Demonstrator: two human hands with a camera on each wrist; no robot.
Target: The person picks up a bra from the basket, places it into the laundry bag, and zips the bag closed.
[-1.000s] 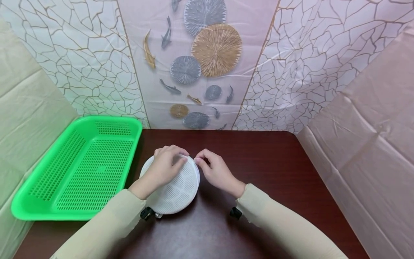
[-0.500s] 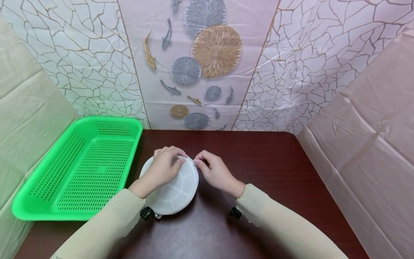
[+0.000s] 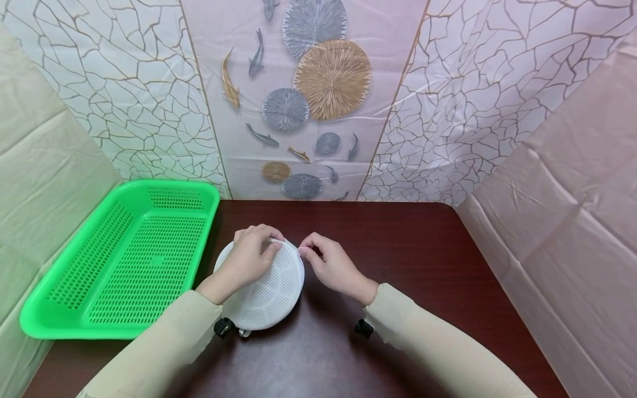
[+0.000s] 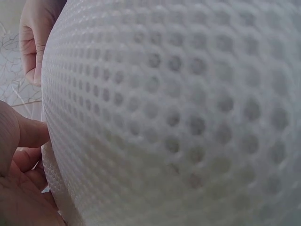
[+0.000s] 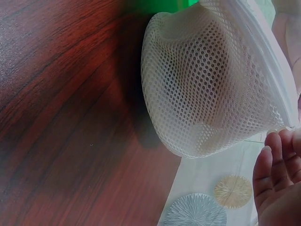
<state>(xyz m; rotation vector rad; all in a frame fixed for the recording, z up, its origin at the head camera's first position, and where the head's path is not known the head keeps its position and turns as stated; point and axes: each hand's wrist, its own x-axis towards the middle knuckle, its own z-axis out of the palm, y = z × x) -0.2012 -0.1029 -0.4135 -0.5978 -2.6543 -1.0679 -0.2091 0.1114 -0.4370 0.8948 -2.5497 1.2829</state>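
A round white mesh laundry bag stands on the table in front of me, and its mesh fills most of the left wrist view. Its side wall and the zipper band round its top edge show in the right wrist view. My left hand lies over the bag's top and grips the far rim, thumb on the mesh and fingers over the edge. At the rim's right side, my right hand pinches the edge at the zipper between thumb and forefinger. Whatever small part sits between those fingertips is hidden.
A green plastic basket with slotted walls stands left of the bag, near my left forearm. The dark red-brown table runs back to a patterned wall covering. Pale cloth walls close off both sides.
The bag and my left hand have shifted slightly to the left. My right hand has stayed almost in place at the rim, its fingertips a little lower.
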